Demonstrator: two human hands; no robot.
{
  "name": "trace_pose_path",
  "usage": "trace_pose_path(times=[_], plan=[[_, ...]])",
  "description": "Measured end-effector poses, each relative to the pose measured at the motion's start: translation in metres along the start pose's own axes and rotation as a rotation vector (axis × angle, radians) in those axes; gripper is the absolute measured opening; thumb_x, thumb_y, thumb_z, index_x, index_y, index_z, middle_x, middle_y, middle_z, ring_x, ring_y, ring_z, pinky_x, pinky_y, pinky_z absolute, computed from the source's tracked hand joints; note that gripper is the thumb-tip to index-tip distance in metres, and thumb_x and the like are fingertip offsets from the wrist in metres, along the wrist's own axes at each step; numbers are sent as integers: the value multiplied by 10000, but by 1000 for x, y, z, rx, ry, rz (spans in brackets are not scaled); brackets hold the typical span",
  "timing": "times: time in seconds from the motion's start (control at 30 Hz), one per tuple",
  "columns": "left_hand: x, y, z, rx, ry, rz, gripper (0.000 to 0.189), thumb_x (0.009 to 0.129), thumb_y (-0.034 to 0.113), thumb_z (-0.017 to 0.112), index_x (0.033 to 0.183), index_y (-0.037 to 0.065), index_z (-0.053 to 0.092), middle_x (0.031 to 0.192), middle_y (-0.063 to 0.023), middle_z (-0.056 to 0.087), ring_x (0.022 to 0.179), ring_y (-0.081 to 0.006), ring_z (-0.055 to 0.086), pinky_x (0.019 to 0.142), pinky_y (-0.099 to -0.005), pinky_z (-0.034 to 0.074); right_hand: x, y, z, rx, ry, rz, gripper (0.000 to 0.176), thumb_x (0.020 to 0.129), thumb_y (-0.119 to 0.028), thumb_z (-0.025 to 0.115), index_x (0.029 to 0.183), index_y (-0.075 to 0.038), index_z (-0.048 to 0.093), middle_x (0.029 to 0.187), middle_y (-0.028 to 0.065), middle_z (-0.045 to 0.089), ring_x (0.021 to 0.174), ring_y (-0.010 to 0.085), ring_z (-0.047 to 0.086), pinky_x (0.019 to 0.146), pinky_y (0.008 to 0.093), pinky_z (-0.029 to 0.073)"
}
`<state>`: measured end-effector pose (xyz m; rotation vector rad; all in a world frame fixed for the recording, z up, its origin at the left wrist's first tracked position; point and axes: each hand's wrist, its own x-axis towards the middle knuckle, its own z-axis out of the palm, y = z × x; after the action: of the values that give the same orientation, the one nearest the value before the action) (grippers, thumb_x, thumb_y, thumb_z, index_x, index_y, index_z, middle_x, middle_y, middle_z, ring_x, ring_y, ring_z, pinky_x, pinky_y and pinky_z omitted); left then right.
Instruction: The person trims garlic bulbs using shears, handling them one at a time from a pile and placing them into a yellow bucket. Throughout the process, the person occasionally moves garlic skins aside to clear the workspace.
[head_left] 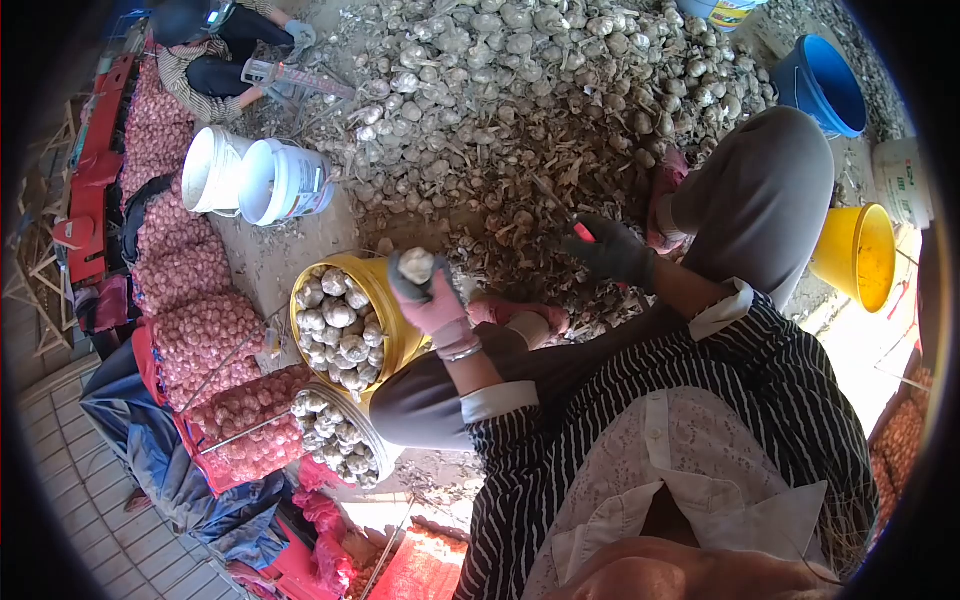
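A garlic bulb [416, 265] is in the grip of my left hand [437, 303], which wears a pink and dark glove. This hand is beside the rim of a yellow bucket [405, 300], filled with garlic bulbs [340, 330]. My right hand [617, 252], in a dark glove, is closed around a red-handled knife [583, 232]. Its thin blade points up and left, over dry garlic skins and stalks [540, 215] on the ground between my feet.
A large garlic heap [530, 80] spreads ahead. White buckets [284, 182] stand at left, with filled mesh sacks [205, 345] beyond. Below the yellow bucket is a white bucket [385, 450] of garlic. A blue bucket [835, 85] and yellow bucket [858, 258] stand right. Another person [215, 60] crouches upper left.
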<state>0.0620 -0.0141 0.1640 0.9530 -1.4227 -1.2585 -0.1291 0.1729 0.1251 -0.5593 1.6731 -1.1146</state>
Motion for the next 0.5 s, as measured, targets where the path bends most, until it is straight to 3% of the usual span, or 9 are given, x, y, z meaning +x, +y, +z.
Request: trace_pose_path(times=[0.07, 0.13, 0.17, 0.23, 0.3, 0.33, 0.43, 0.47, 0.5], plan=[[23, 41, -42, 518, 76, 260, 654, 737, -67, 611, 1351, 29, 406, 1154, -120, 537, 1024, -213, 531, 903, -327, 463, 3, 2, -1, 401, -43, 169, 325, 861, -381, 647, 913, -69, 570, 696, 38, 574, 558, 145, 561, 468, 295, 447], [42, 66, -96, 1094, 180, 371, 681, 744, 112, 670, 1363, 32, 397, 1259, -188, 488, 1169, -333, 469, 1025, -433, 364, 15, 3, -7, 614, -66, 250, 323, 867, -389, 636, 906, -76, 568, 676, 35, 565, 535, 142, 550, 451, 295, 443], [50, 77, -118, 1487, 190, 220, 691, 761, 196, 670, 1374, 47, 389, 1307, -190, 453, 1188, -374, 445, 1050, -459, 332, 21, 3, -8, 820, -88, 329, 321, 873, -397, 626, 898, -82, 566, 655, 32, 556, 513, 139, 539, 435, 294, 439], [62, 67, -163, 1806, 218, 88, 727, 779, 275, 672, 1402, 74, 355, 1342, -196, 429, 1223, -383, 415, 1054, -475, 324, 26, -13, -4, 901, -3, 366, 303, 885, -400, 602, 900, -98, 583, 645, 20, 541, 500, 138, 518, 438, 288, 429], [81, 43, -213, 1468, 142, -111, 762, 803, 329, 673, 1431, 101, 306, 1380, -201, 394, 1275, -383, 367, 1056, -477, 323, 29, -18, -6, 982, 96, 402, 290, 897, -403, 579, 902, -113, 599, 634, 7, 527, 487, 137, 496, 441, 282, 419], [93, 18, -251, 1240, 55, -172, 827, 800, 476, 665, 1440, 110, 290, 1430, -210, 338, 1306, -380, 340, 1043, -453, 345, 29, -14, -7, 1036, 43, 405, 295, 898, -404, 575, 934, -112, 590, 659, 9, 534, 501, 138, 506, 448, 291, 430], [100, 33, -221, 1367, 194, -341, 775, 836, 421, 642, 1440, 104, 274, 1424, -250, 300, 1308, -407, 314, 1063, -476, 320, 35, 11, -8, 1087, -61, 457, 306, 900, -413, 568, 997, -122, 570, 705, 9, 547, 527, 140, 522, 462, 305, 449], [101, 40, -202, 1577, 282, -387, 764, 838, 440, 629, 1434, 106, 287, 1414, -273, 297, 1302, -415, 318, 1053, -494, 323, 38, 20, -7, 1074, -114, 497, 314, 900, -419, 564, 1027, -132, 559, 727, 8, 553, 539, 139, 528, 471, 311, 456], [98, 49, -173, 1800, 381, -247, 764, 832, 430, 631, 1435, 112, 288, 1405, -269, 310, 1300, -419, 318, 1038, -512, 330, 39, 16, -7, 1084, -108, 497, 314, 900, -419, 564, 1027, -132, 559, 727, 8, 553, 539, 139, 528, 471, 311, 456]])
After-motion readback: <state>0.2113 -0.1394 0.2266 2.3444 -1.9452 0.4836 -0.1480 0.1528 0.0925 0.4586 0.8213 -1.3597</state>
